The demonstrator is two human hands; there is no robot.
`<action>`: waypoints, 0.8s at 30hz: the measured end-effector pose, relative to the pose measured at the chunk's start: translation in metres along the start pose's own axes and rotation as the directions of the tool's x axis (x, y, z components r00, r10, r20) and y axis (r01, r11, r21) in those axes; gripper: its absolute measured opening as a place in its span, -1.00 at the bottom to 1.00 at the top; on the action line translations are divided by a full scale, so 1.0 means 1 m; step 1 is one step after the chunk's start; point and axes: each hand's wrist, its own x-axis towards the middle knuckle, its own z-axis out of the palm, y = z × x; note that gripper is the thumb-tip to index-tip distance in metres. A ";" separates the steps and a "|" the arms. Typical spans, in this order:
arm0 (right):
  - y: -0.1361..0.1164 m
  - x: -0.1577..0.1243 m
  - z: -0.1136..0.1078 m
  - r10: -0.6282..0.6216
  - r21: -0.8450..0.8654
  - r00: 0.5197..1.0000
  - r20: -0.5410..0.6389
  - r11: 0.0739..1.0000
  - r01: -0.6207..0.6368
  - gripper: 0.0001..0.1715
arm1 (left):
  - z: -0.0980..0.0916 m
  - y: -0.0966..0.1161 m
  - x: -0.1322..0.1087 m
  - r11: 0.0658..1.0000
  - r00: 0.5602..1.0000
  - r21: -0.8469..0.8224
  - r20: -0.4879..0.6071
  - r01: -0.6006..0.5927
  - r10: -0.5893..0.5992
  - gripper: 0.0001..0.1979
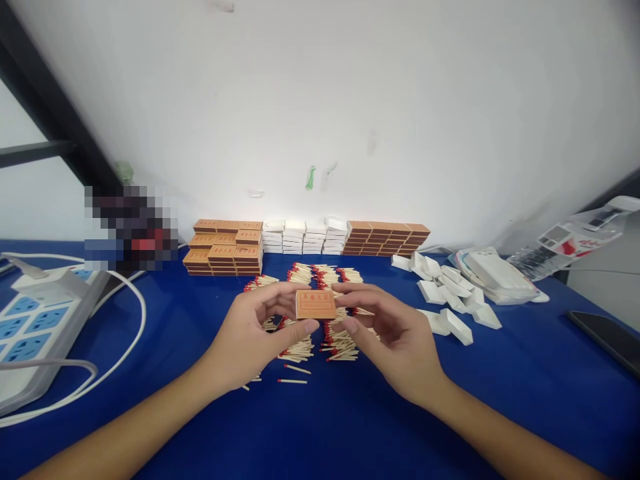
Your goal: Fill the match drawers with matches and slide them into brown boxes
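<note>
Head camera view: one matchbox (316, 305) sits above the counter (320, 427), its orange label facing up. Both hands hold it by the ends, the left hand (265, 327) with thumb and fingers at one end, the right hand (385, 327) curled narrowly around the other. For steady handling, keep the box level, press evenly along its length, and spare the thin card from pinching.

Beneath and beyond lie heaped matches (343, 350), too many to count; two loose matches (293, 381) lie in plain sight nearer the wearer. Behind stand two blocks of brown boxes (223, 253), totals partly hidden, with four white columns (304, 239) between them. Right of these, roughly a dozen white trays (456, 283) overlap, preventing an exact count.
</note>
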 end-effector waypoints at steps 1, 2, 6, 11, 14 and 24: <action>0.000 0.000 0.002 0.053 0.067 0.998 0.015 0.996 -0.054 -0.82 | 0.001 0.000 -0.001 0.999 1.000 0.032 -0.016 -0.017 0.017 -0.61; 0.000 0.001 0.004 0.099 0.124 0.995 0.024 0.987 -0.101 -0.81 | 0.002 0.001 -0.001 0.998 0.999 0.056 -0.027 -0.023 0.024 -0.62; -0.001 0.003 0.009 0.235 0.298 0.972 0.013 0.927 -0.228 -0.69 | 0.004 0.002 -0.004 0.993 0.996 0.114 -0.090 -0.016 0.026 -0.58; -0.001 0.002 0.008 0.348 0.324 0.931 0.108 0.873 -0.363 -0.68 | 0.005 0.000 -0.007 0.970 0.992 0.242 -0.110 -0.038 0.066 -0.58; 0.000 0.000 0.006 0.356 0.311 0.929 0.104 0.875 -0.371 -0.67 | 0.004 -0.001 -0.007 0.957 0.991 0.283 -0.089 -0.072 0.101 -0.61; -0.001 -0.002 0.008 0.351 0.274 0.933 0.083 0.892 -0.360 -0.69 | 0.004 0.000 -0.007 0.915 0.980 0.364 -0.028 -0.172 0.195 -0.68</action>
